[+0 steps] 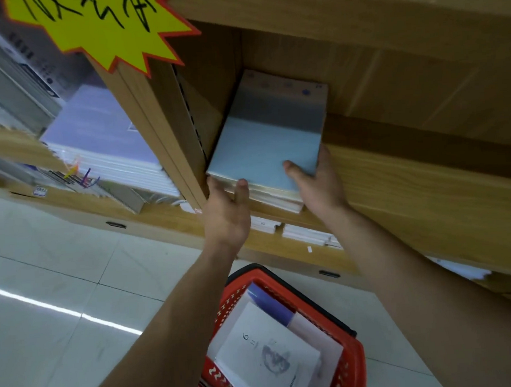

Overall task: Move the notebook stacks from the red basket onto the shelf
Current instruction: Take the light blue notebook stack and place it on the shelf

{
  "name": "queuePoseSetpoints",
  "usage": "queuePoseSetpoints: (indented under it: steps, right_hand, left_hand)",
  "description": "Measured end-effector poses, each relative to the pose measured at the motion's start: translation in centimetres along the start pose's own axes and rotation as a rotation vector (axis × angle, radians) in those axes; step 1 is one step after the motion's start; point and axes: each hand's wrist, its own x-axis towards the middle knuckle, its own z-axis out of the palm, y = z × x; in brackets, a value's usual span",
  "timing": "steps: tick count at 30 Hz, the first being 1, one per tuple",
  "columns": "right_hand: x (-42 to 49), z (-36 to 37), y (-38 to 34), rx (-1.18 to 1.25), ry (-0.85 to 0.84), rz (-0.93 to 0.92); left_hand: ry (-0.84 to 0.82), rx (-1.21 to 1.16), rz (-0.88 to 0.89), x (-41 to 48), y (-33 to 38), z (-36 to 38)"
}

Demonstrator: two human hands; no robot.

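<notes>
Partway, setting a blue notebook stack [263, 145] onto the shelf [411, 166], propping its front edge with the flat left hand [225, 213] and pinching its corner in the right hand [319, 186], leaving more notebooks [267, 354] in the red basket [355, 357] below the shelf.

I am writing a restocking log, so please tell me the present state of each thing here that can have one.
blue notebook stack: lying flat in the shelf compartment, held by both grips.
left grip: fingers straight, pressing the stack's front-left corner.
right grip: thumb on top, clasping the stack's right front corner.
red basket: on the floor, with notebooks inside.
</notes>
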Motion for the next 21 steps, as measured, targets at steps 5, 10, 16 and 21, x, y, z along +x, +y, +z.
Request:
queuePoseSetpoints:
  steps: [5,10,16,21]
  right_hand:
    - [0.8,-0.2,0.1,-0.070,-0.026,-0.022]
    - [1.4,1.8,-0.6,-0.202,0.095,0.016]
    - [1.7,-0.4,-0.6,-0.070,-0.087,0.037]
    - [2.8,0.0,-1.4,-0.068,-0.047,0.047]
  left_hand:
    - [-0.062,0.104,0.049,-0.2,-1.7,-0.2]
    - [-0.176,0.207,0.122,-1.3,-3.2,-1.6]
    - [-0.184,0.266,0.119,-0.6,-3.0,-2.2]
    - [-0.223,0.293,0.150,-0.2,-3.2,-2.6]
